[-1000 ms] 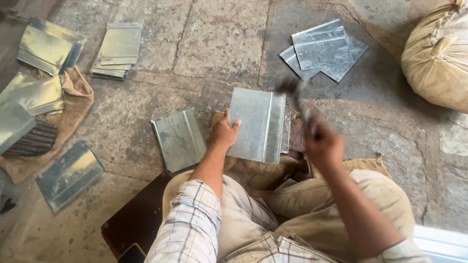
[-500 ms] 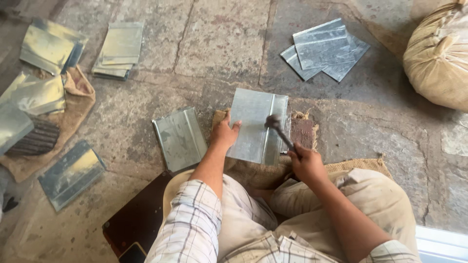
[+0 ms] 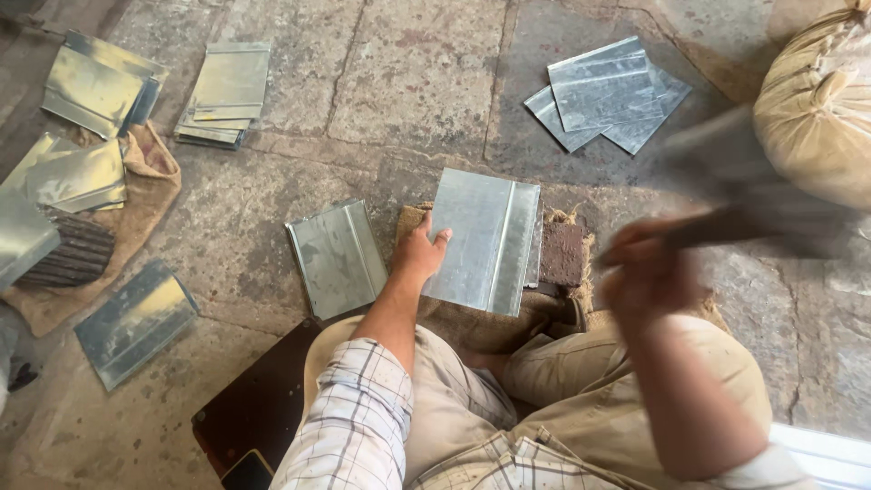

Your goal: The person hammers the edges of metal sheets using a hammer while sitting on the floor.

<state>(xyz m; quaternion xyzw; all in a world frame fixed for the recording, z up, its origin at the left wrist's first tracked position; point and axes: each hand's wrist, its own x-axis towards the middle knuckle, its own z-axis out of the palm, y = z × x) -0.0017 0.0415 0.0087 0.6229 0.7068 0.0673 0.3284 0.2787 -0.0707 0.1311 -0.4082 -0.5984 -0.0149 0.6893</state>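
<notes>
While the left hand (image 3: 419,256) presses flat on the folded metal sheet (image 3: 484,238) at centre over a brick (image 3: 563,254), the right hand (image 3: 646,272), at three o'clock, grips a blurred hammer (image 3: 753,213) raised above the stone floor (image 3: 408,82).

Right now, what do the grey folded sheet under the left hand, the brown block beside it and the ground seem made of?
The grey folded sheet looks like thin galvanised steel: dull silvery sheen, crisp fold line. The brown block could be rusted iron or brick; its rough matte face leaves that open. The ground looks like stone slabs, mottled, with joints between them. The left hand presses the sheet's edge.
</notes>
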